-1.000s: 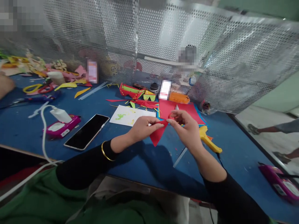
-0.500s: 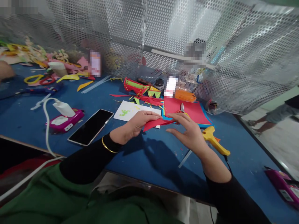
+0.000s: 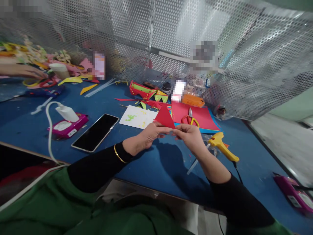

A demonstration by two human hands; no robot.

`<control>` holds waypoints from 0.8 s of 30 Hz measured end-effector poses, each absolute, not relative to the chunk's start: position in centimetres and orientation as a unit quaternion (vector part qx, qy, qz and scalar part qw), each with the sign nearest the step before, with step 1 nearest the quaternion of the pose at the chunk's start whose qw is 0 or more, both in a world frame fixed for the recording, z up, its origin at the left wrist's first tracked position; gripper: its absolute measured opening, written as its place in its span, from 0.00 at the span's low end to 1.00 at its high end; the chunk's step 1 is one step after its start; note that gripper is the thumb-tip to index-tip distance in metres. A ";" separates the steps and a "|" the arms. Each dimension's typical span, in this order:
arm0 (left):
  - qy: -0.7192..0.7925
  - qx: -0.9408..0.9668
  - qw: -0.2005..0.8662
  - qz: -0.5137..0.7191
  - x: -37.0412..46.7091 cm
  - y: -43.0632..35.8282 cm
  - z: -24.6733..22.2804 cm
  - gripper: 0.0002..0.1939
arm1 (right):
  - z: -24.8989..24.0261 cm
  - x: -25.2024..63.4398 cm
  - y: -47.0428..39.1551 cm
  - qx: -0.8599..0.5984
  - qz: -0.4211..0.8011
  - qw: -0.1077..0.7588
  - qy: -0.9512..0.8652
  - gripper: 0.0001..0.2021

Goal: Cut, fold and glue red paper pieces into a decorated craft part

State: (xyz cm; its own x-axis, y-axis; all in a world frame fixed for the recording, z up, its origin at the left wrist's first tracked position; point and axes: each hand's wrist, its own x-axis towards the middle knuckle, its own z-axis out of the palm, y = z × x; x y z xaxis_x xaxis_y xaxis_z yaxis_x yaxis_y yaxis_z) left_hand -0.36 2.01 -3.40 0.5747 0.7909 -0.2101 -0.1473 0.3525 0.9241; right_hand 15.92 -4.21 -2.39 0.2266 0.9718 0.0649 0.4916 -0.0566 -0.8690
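The fingers (image 3: 163,130) of the left hand (image 3: 146,138) and the right hand (image 3: 189,137) are pinched shut on the bottom edge of one small red paper triangle (image 3: 165,118), which stands up in the air just above the blue counter (image 3: 151,166), with the hands meeting at its 6 o'clock. The paper is thin, so I think a hard tug from both sides could rip it, and a loose pinch could let it flop or drop. A bent corner could leave a crease. At 3 o'clock from the hands lies one yellow plastic glue gun (image 3: 221,145); its tip may be hot, so a sleeve brushing it could be bad. At 1 o'clock lies one pair of scissors with red and yellow handles (image 3: 189,118) on a flat red paper sheet (image 3: 204,117). At 9 o'clock lies one black phone (image 3: 96,132). I count two pink boxes: one (image 3: 66,125) by the phone, one (image 3: 292,195) at 4 o'clock. Another person's hand (image 3: 22,70) reaches in at far 10 o'clock.
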 end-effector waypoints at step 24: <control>0.431 0.378 0.747 0.336 -1.0 2.8 -2.0 0.04 | -2.8 26.6 6.4 -0.907 0.154 0.072 -0.384 0.19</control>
